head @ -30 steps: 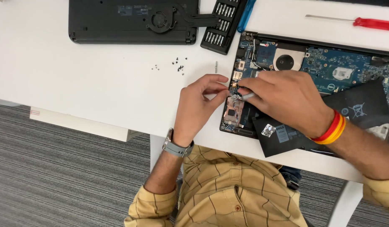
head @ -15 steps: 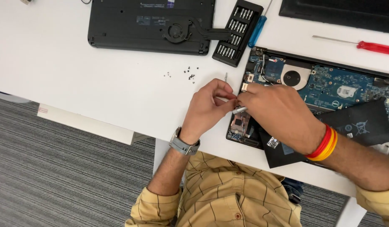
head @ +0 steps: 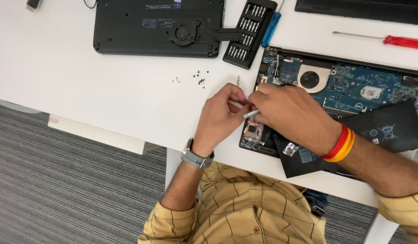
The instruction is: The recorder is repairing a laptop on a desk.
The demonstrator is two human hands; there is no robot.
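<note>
My right hand (head: 292,115) is closed around a small silver screwdriver (head: 251,114) at the left edge of an opened laptop (head: 353,86) whose blue circuit board and fan are exposed. My left hand (head: 220,115), with a grey watch on its wrist, pinches the screwdriver's front end. Both hands meet just above the laptop's lower left corner. A loose silver bit (head: 238,80) lies on the white table (head: 82,90) just beyond my left fingers.
Several tiny black screws (head: 200,79) are scattered left of the bit. Beyond them lie a black laptop bottom cover (head: 159,27), a black bit case (head: 249,31) and a blue screwdriver (head: 271,29). A red-handled screwdriver (head: 399,41) lies far right. A black sheet (head: 380,131) covers the laptop's lower right.
The view has shifted, so everything sits lower and further right in frame. My hands stay together at the laptop's left edge, and my left fingers have closed on the screwdriver's end.
</note>
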